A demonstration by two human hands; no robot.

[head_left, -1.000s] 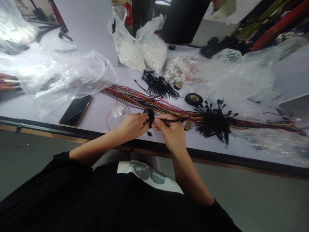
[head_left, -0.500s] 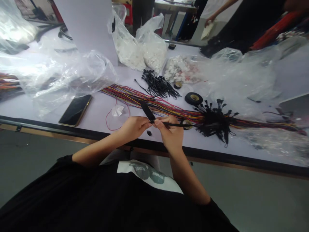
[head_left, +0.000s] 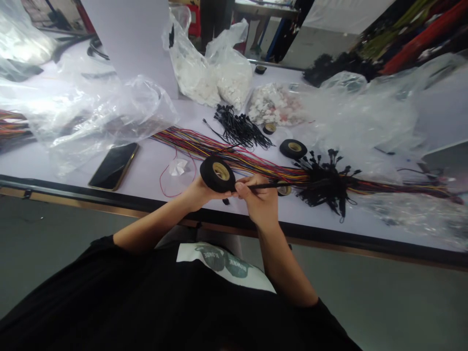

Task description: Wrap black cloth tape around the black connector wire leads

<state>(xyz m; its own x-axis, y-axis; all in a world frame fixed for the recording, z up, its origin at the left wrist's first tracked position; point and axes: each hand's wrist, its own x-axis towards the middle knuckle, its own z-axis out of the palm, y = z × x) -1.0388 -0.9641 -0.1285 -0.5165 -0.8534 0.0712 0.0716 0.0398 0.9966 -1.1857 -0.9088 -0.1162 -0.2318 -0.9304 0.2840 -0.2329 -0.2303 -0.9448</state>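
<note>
A roll of black tape (head_left: 209,176) with a tan core sits at the fingers of my left hand (head_left: 199,195), its flat side facing up toward me. My right hand (head_left: 263,204) pinches a thin black cable (head_left: 274,185) between thumb and fingers, right beside the roll. That cable runs right toward a cluster of black connectors (head_left: 323,185). Behind both hands lies a long bundle of red, yellow and black wires (head_left: 256,163). My left fingertips are partly hidden under the roll.
A phone (head_left: 114,166) lies at the left. Another tape roll (head_left: 293,148) rests behind the bundle, near a pile of black leads (head_left: 241,127). Clear bags of white parts (head_left: 234,80) stand farther back. Plastic film (head_left: 109,117) covers part of the bundle. The table's dark edge (head_left: 146,202) runs in front.
The tape roll has turned from edge-on to flat side up, and my left hand has shifted beneath it. My right hand stays nearly still. Another person's arm has left the upper right.
</note>
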